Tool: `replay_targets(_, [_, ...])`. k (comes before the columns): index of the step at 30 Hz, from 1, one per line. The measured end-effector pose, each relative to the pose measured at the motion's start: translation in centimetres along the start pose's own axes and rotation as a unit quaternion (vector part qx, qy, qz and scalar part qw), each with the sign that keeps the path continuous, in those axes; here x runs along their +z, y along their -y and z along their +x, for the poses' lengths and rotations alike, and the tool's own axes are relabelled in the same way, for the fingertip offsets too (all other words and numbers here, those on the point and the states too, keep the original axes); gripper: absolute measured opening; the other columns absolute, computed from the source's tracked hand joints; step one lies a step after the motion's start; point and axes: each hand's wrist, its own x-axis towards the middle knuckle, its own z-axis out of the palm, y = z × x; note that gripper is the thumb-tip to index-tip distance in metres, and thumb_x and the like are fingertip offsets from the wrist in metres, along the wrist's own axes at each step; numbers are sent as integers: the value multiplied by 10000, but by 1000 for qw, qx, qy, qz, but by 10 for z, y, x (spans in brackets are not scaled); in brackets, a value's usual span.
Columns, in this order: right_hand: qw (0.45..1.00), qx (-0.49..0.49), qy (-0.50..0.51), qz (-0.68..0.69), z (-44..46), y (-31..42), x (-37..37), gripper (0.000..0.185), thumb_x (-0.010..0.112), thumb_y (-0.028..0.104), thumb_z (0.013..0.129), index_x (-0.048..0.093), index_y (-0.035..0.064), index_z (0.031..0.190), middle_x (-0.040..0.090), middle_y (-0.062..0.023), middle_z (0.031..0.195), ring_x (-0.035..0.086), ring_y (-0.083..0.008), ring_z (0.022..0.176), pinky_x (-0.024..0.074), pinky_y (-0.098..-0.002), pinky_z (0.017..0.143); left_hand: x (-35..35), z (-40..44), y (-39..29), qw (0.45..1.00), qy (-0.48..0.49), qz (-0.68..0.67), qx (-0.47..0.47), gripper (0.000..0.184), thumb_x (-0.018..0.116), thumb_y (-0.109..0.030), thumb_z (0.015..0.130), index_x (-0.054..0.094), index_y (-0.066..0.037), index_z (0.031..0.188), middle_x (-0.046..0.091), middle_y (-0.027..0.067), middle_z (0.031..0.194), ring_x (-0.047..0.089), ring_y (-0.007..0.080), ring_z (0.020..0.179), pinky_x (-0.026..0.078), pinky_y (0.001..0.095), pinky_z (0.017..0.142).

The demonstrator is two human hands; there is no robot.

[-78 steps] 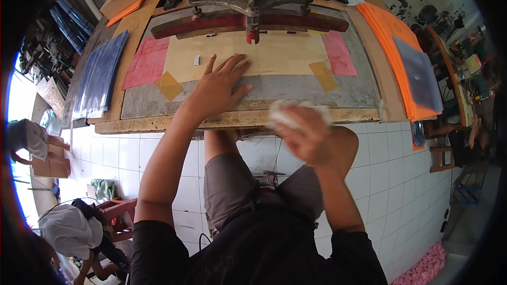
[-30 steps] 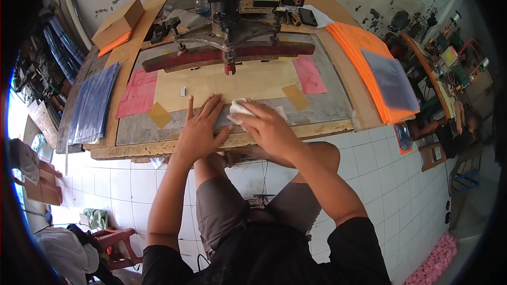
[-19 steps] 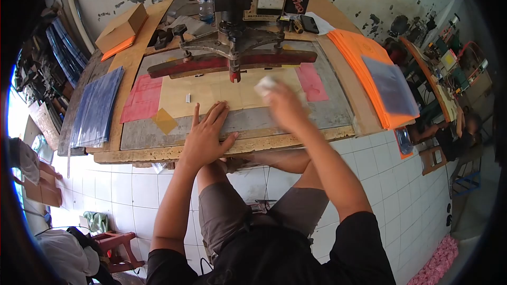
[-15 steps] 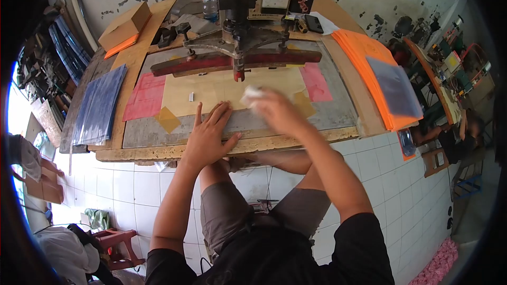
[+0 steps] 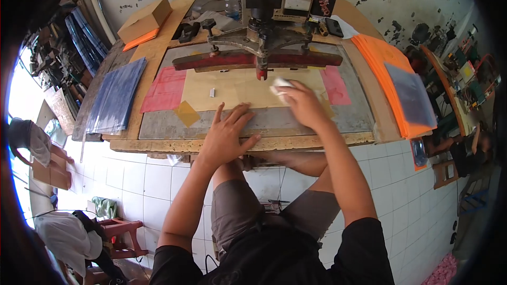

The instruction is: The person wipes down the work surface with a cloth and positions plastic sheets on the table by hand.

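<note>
Clutching a bunched white cloth (image 5: 282,86) in the right hand (image 5: 304,104) over the right side of a yellow sheet (image 5: 240,91), a person (image 5: 269,256) at a press (image 5: 261,42) rests the spread left hand (image 5: 227,136) at the sheet's near edge.

The left hand (image 5: 226,134) is palm down, fingers spread toward the far side, thumb (image 5: 251,142) angled right. The right hand (image 5: 304,104) is farther off, fingers bent in a grip. Both forearms (image 5: 343,166) slant inward.
</note>
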Motion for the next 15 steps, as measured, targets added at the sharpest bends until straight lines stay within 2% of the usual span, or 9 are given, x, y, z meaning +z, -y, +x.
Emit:
replay_targets(2, [998,8,-37,-56,-18,-24,-24,312,676,70,1029,787,118,1317,691,-160,1429,676,-392,1280,538,-465,1106,-1,-10,-4,1000,1,1,18,724,754,-492,965,601,-81,1541,539,141,1640,486,313,1547,203,633,1343])
replay_targets(5, [987,78,-69,-125,-63,-65,-83,332,678,54,1029,771,91,1345,666,-165,1464,661,-390,1311,532,-468,1113,-6,-31,-20,1000,2,13,28,857,748,-639,932,575,-95,1571,498,139,1669,458,333,1559,210,644,1337])
replay_targets(6, [980,95,-99,-146,-80,-101,-108,332,670,42,1031,769,82,1346,646,-165,1494,629,-387,1359,516,-483,1129,-9,-39,-27,999,3,6,32,891,736,-681,925,571,-93,1575,490,141,1672,452,339,1560,218,647,1333])
replay_targets(7, [971,114,-129,-166,-96,-132,-129,332,662,30,1034,768,72,1346,626,-165,1524,597,-385,1407,501,-498,1145,-13,-45,-33,999,8,7,32,840,744,-632,939,566,-122,1583,482,132,1674,457,337,1544,244,629,1332])
replay_targets(9, [926,126,-117,-337,-127,-129,-169,384,703,124,1028,734,82,1409,560,-152,1608,505,-390,1505,419,-554,1226,-3,-59,-35,998,-6,51,39,726,769,-501,945,597,-142,1553,529,121,1614,501,319,1493,294,602,1315])
replay_targets(12, [930,31,-139,-338,-161,-72,-158,578,797,258,995,637,122,1535,486,-162,1685,411,-389,1587,328,-569,1283,14,-70,-35,994,-52,80,49,570,798,-310,918,671,-163,1454,614,84,1472,579,275,1382,382,553,1260])
replay_targets(14, [980,-56,14,-190,-174,-6,-137,767,852,367,938,551,169,1616,457,-169,1708,365,-419,1609,293,-616,1287,18,-72,-36,993,-80,67,56,485,815,-226,883,719,-167,1355,660,46,1351,625,241,1296,432,520,1205])
replay_targets(15, [977,-54,51,-201,-184,11,-116,742,850,344,940,564,163,1601,469,-166,1699,382,-410,1602,307,-602,1280,14,-72,-38,993,-89,52,62,444,824,-205,864,739,-166,1299,676,24,1288,644,225,1253,451,505,1172])
